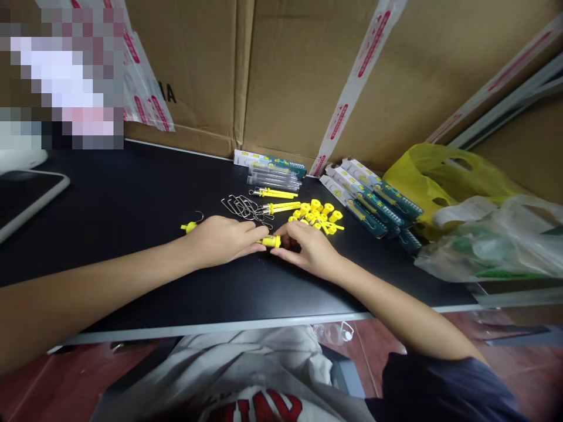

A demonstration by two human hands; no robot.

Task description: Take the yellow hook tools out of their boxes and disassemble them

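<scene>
My left hand (pixel 226 237) is closed round a slim yellow plastic tool (pixel 270 241), palm down above the black table. A yellow end with a bent metal hook (pixel 199 215) pokes out left of that hand; the stretch between is covered by my fingers. At the tool's right end, the thumb and fingers of my right hand (pixel 308 243) pinch the yellow collar. Just beyond my hands lie several bent metal wire hooks (pixel 241 206), yellow rods with metal tips (pixel 281 207), and a pile of small yellow plastic caps (pixel 319 214).
Printed boxes (pixel 360 196) lie at the right, beside yellow and clear plastic bags (pixel 497 234). Behind the rods are clear-wrapped pieces (pixel 273 176) and another box (pixel 268 161). A phone (pixel 33 196) rests at the left. Large taped cartons (pixel 290 76) wall off the table's back.
</scene>
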